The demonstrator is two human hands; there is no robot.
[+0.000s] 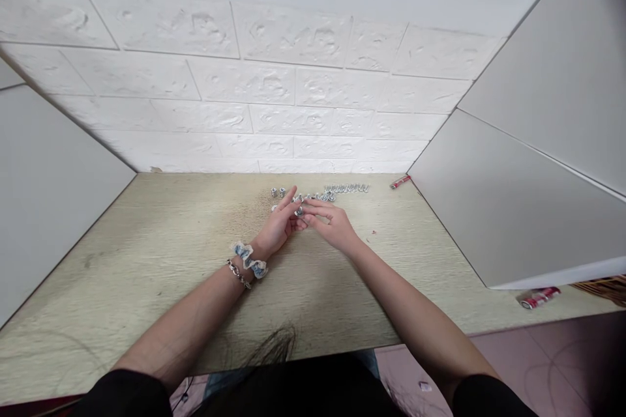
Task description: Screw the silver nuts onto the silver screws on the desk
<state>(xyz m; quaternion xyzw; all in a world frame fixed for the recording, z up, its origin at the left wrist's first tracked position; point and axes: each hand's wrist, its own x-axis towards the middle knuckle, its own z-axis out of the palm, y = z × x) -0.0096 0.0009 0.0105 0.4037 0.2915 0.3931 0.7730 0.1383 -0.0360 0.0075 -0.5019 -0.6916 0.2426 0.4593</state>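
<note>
Close together over the middle of the table, my left hand and my right hand meet around a small silver metal fastener. The left fingers curl beneath the piece with the thumb beside it. From the right, the fingertips of my other hand pinch at it; its exact kind is too small to tell. Just beyond the hands lie several loose metal pieces, partly hidden by my fingers. Two short stacked metal pieces stand upright behind my left hand. A row of screws lies farther back to the right.
The pale wooden table ends at a white brick-patterned wall. Grey panels rise on both sides. A red battery lies at the back right, another red battery near the front right, beside a wicker item.
</note>
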